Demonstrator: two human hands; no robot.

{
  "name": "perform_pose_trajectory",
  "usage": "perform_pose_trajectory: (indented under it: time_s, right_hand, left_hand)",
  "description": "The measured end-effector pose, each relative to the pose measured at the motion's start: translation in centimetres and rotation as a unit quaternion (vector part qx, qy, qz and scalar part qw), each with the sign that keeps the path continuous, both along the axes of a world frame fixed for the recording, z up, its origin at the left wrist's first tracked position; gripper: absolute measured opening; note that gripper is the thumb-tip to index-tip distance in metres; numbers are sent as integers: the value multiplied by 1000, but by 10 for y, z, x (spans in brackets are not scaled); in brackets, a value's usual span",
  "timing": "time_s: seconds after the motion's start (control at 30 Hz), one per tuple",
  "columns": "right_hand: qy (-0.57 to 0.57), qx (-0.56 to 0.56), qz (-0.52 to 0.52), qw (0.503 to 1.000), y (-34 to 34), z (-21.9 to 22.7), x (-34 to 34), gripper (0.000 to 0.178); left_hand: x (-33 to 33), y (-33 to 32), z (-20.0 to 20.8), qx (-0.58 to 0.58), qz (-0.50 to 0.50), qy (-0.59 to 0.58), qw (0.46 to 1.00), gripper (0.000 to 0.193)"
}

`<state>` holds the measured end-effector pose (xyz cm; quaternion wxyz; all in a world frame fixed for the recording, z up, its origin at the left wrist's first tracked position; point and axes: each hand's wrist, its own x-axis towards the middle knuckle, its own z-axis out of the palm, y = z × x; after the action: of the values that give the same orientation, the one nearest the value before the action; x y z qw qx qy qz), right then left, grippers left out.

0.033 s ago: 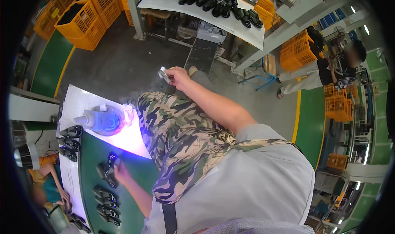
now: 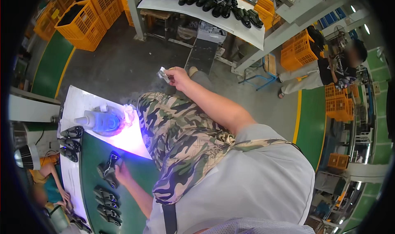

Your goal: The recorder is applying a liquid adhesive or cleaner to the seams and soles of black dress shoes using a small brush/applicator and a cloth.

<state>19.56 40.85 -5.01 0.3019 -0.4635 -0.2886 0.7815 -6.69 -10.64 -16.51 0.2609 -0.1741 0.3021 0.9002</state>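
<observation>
My left hand [image 2: 123, 174] is closed at the side of a black shoe [image 2: 111, 160] above the green belt [image 2: 135, 180]. Against that shoe lies a second black shoe [image 2: 105, 175], partly hidden by my fingers. My right hand [image 2: 177, 77] reaches out ahead over the floor, its fingers pinching a small white and grey piece [image 2: 163, 74] that looks like a crumpled cloth or wrapper. More black shoes with shiny buckles [image 2: 106, 196] rest on the belt nearer to me.
A bluish bottle with a pale spout [image 2: 101, 121] stands on a brightly lit white board [image 2: 78, 98]. Black shoes [image 2: 70, 143] line the belt's left edge, where a co-worker's hand [image 2: 63, 197] shows. Ahead is a shoe-laden table [image 2: 164, 4]; orange crates [image 2: 84, 26] are stacked far left.
</observation>
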Motion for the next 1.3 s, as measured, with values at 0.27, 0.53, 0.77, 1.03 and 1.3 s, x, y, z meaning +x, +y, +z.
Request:
perform_pose_trajectory:
  time_s: [0.27, 0.53, 0.77, 1.03, 1.3]
  right_hand:
    - [38, 13, 67, 997, -10, 14, -31, 17]
    - [54, 185, 78, 978, -17, 87, -41, 23]
    - [154, 235, 179, 943, -52, 131, -60, 21]
    - [127, 249, 205, 938, -67, 137, -80, 21]
    - [167, 145, 281, 934, -83, 152, -72, 21]
  left_hand:
    - [37, 126, 116, 110, -172, 58, 977, 68]
    - [68, 259, 207, -227, -257, 603, 720, 71]
    - [67, 265, 240, -235, -54, 791, 562, 47]
    - [61, 261, 242, -229, -43, 837, 496, 41]
    - [59, 263, 238, -266, -84, 824, 494, 47]
